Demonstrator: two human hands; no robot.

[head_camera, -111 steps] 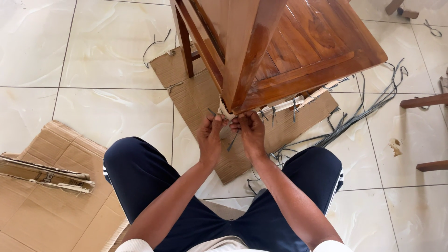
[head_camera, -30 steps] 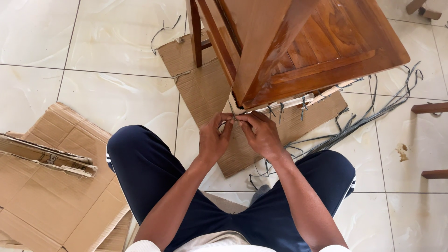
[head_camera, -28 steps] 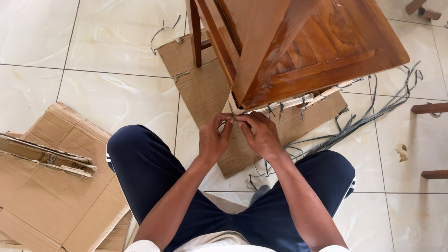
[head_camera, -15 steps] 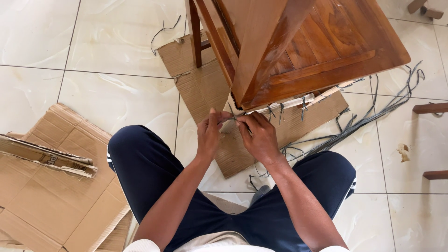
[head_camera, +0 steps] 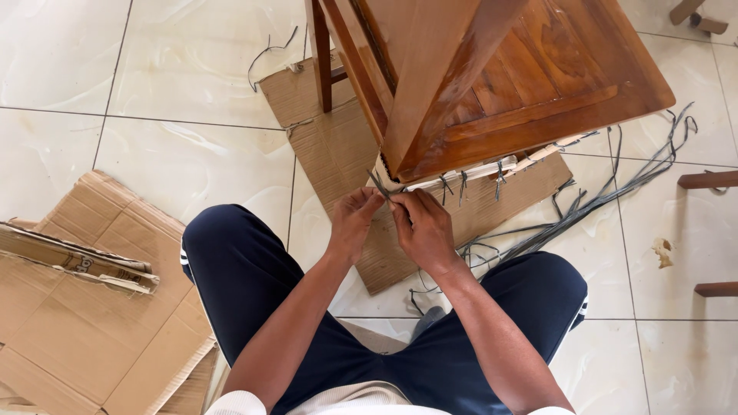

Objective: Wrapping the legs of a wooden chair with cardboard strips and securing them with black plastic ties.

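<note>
Both hands moved up to the chair (head_camera: 492,84) corner at 12 o'clock; left hand (head_camera: 354,223) and right hand (head_camera: 421,227) pinch grip a grey strand (head_camera: 378,184) (thin); over-pulling may snap it or slip.

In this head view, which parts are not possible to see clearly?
- Strand end at the wooden chair corner: covered by fingers of left hand and right hand.
- Chair top: cut off by the upper edge.
- Cardboard sheet: partly under the chair.
- Wooden pieces: cut off at right edge.
</note>
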